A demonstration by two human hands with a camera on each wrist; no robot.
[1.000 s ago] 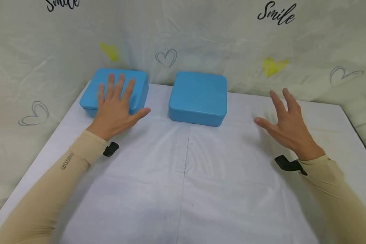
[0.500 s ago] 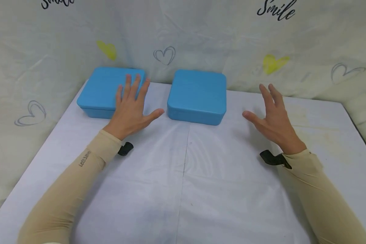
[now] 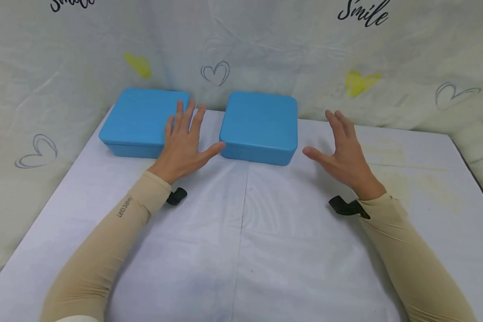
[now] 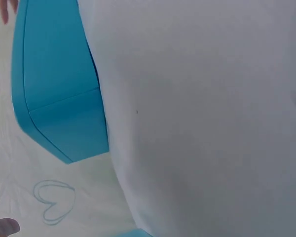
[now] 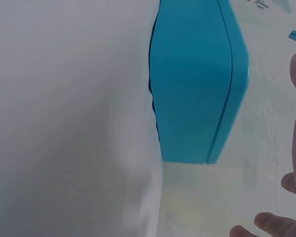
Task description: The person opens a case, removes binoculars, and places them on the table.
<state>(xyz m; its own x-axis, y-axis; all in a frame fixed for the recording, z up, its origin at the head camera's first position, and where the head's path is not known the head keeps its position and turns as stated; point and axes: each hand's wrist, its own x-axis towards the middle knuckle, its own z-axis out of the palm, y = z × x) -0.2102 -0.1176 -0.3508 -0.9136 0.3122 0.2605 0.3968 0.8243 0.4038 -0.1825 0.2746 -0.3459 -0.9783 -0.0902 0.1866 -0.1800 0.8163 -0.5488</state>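
Note:
Two blue lidded boxes stand at the back of the table. The middle box (image 3: 259, 120) lies between my hands, its lid on. My left hand (image 3: 183, 145) is spread, with its fingers overlapping the right side of the left box (image 3: 141, 116) and its thumb tip at the middle box's front left corner. To the right of the middle box, my right hand (image 3: 342, 156) hovers with fingers extended and a gap between its thumb and the box. Neither hand holds anything. The right wrist view shows the middle box's side (image 5: 192, 84) beside the fingers.
A white cloth covers the table (image 3: 241, 250). Behind the boxes hangs a pale sheet (image 3: 290, 49) printed with hearts and "Smile". Black wrist cameras sit under both sleeves, the right one (image 3: 346, 206) close over the cloth.
My left hand has moved right, off the middle of the left box toward the middle box. My right hand has moved left toward the middle box. Both boxes have stayed put.

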